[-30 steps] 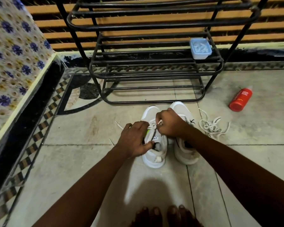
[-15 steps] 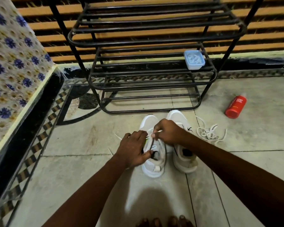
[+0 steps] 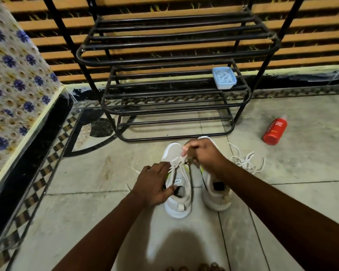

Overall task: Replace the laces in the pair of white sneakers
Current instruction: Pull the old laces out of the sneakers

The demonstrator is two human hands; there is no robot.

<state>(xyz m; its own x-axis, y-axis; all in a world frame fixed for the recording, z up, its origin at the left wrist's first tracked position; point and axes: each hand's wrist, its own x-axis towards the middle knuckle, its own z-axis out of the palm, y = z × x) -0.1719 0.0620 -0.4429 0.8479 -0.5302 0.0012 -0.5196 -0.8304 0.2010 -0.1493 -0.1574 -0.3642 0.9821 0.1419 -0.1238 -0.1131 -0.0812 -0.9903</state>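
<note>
Head view: on the floor (image 3: 86, 192), the left hand (image 3: 155, 182) steadies one white sneaker (image 3: 176, 209), its grip curled round the collar, while the right hand (image 3: 204, 155) pinches the lace (image 3: 177, 162) above the eyelets. Best drawn straight and evenly, shoe held firm, to avoid snagging.

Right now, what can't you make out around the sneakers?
Head view.
Eyelets of the right sneaker: under the right hand and forearm.
End of the lace in that grip: hidden by fingers.
Outer side of the left sneaker: behind the left hand.
Contents of the blue tub: too small.
</note>
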